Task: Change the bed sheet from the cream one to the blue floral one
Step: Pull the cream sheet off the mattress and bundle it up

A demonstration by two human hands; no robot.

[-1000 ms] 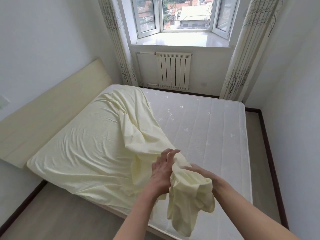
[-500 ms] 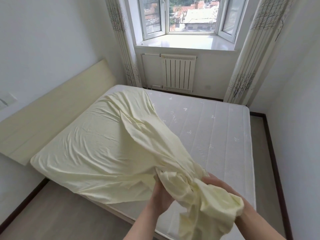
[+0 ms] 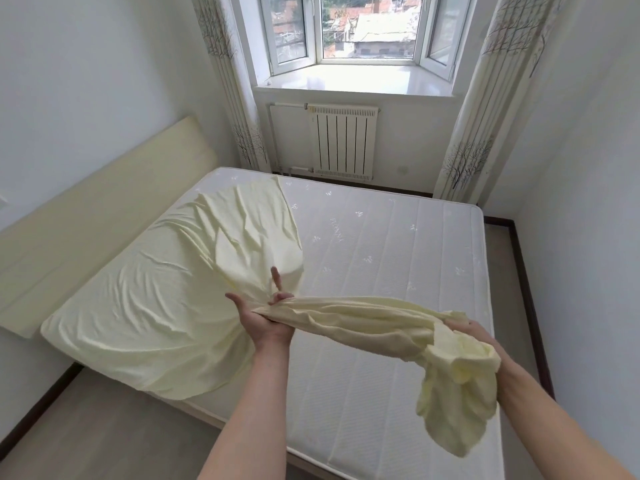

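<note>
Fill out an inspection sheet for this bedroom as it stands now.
Surface: white quilted mattress, right part bare.
Job's things: cream sheet covers the left part near the headboard, bunched into a rope between both hands; blue floral sheet: nothing seen.
Clutter: nothing seen.
Grips: left hand palm up under the bunched sheet, fingers partly hidden; right hand grips the loose end, which hangs down.
Cables: nothing seen.
Surroundings: radiator under the bay window, tree-print curtains either side, wood floor.
</note>
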